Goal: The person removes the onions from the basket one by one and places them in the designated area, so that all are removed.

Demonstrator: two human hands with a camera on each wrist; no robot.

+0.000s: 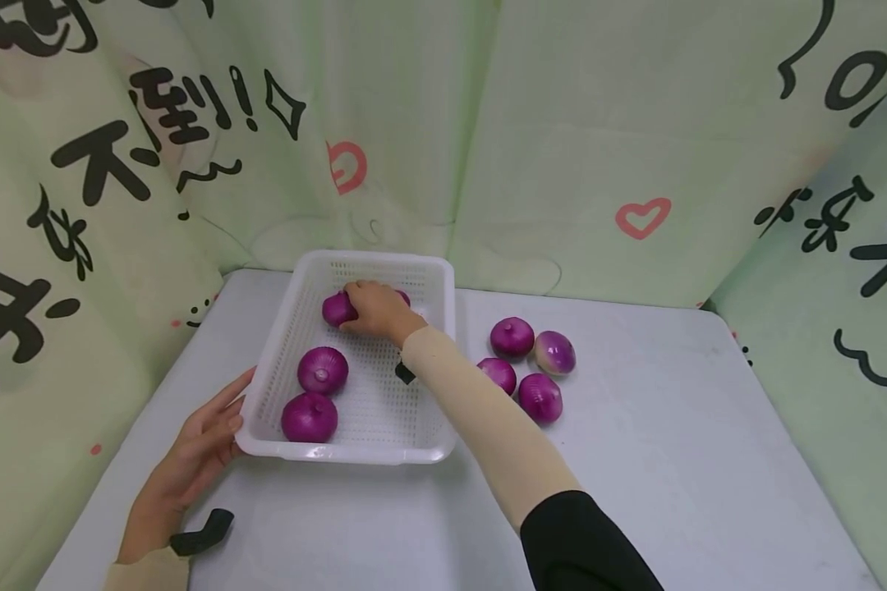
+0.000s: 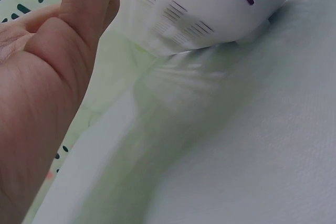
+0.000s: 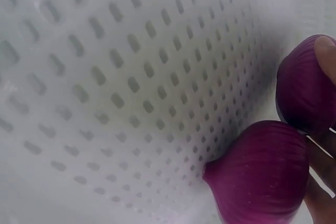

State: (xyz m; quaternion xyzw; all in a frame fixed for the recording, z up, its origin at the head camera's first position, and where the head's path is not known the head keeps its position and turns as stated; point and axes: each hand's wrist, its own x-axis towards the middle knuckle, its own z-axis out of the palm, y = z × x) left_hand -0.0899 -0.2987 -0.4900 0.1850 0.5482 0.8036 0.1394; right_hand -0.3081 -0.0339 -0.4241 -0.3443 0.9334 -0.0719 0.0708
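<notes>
A white perforated plastic basket (image 1: 406, 447) stands on the table with several red onions in it. Inside its far part, my right hand (image 1: 380, 312) grips a red onion (image 3: 307, 87), the thumb lying on its skin. Close beside, another red onion (image 3: 262, 177) touches or nearly touches the gripped one. Two more red onions, one (image 1: 323, 370) behind the other (image 1: 310, 417), sit along the basket's left side. My left hand (image 1: 199, 447) rests its extended fingers against the basket's left outer wall; the left wrist view shows only part of that hand (image 2: 58, 45).
On the table (image 1: 673, 443), right of the basket, several red onions lie in a cluster, among them a paler one (image 1: 555, 353). A light green curtain (image 1: 562, 148) with black lettering and red hearts surrounds the table at the back and sides.
</notes>
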